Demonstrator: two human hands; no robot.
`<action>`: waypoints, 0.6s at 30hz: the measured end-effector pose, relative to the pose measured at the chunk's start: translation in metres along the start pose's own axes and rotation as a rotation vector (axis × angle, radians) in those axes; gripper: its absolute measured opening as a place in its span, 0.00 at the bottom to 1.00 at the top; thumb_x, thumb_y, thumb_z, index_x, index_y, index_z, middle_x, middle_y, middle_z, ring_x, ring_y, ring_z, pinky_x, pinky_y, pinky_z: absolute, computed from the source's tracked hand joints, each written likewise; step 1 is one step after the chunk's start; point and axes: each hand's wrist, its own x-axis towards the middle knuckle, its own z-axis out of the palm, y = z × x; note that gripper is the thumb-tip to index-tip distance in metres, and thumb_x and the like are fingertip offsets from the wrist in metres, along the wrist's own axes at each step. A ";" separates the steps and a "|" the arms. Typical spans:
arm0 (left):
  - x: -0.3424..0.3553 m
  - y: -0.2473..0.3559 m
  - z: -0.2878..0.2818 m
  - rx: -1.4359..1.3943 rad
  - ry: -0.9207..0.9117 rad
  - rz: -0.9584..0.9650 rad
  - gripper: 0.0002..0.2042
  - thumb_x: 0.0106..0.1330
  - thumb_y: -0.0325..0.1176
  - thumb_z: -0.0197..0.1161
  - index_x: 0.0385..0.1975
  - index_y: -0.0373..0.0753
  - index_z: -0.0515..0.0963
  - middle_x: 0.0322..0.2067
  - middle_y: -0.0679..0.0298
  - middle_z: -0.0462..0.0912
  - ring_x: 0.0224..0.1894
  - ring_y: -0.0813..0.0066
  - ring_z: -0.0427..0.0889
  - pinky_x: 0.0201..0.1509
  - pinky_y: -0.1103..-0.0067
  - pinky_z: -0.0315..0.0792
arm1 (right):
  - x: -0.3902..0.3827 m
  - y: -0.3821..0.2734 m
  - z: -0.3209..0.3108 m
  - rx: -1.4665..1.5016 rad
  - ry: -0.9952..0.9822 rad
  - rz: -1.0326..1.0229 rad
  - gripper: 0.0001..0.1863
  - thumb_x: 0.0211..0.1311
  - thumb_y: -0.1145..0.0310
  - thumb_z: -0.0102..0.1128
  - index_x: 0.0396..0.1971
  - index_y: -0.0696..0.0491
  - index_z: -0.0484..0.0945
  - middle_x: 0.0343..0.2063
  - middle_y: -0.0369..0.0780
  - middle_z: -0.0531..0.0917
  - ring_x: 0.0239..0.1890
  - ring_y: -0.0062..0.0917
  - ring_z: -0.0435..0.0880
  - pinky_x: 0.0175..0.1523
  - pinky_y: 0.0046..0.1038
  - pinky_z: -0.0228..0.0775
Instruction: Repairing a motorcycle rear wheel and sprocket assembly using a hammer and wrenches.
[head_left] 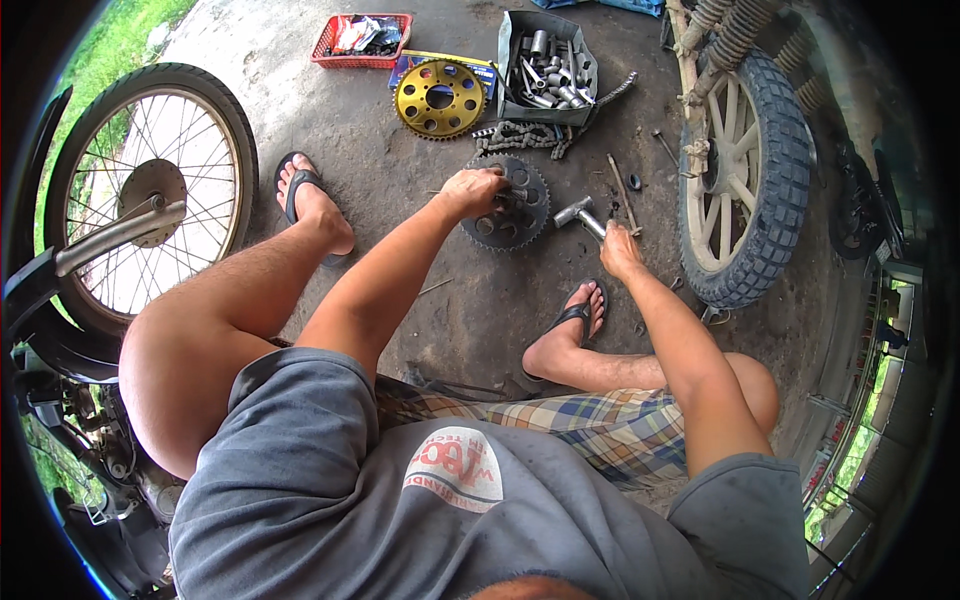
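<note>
My left hand point(474, 192) is closed over the left part of a dark toothed sprocket point(508, 232), which lies on the ground with a hub at its middle. Small metal parts show beside the fingertips, but what the fingers grip is hidden. To the right, my right hand point(619, 250) is wrapped round the handle of a hammer point(577, 212). The hammer's metal head points toward the sprocket and stays apart from it. Beyond my left hand, a gold sprocket point(409, 106) with round holes rests partly on a blue and yellow package point(480, 72).
A grey bin point(508, 101) of sockets and wrenches stands ahead, with a chain point(532, 140) before it. Farther left is a red basket point(322, 56) of packets. A spoked wheel point(232, 110) stands left, a knobby-tyred wheel point(785, 170) right. A rod point(622, 190) lies near the hammer.
</note>
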 end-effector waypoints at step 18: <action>0.049 0.063 -0.037 -0.383 0.183 0.226 0.23 0.56 0.43 0.80 0.43 0.31 0.83 0.45 0.48 0.86 0.49 0.44 0.85 0.53 0.60 0.79 | 0.040 -0.062 -0.036 1.798 -0.404 0.341 0.25 0.82 0.50 0.51 0.55 0.60 0.80 0.52 0.50 0.84 0.51 0.39 0.86 0.55 0.44 0.81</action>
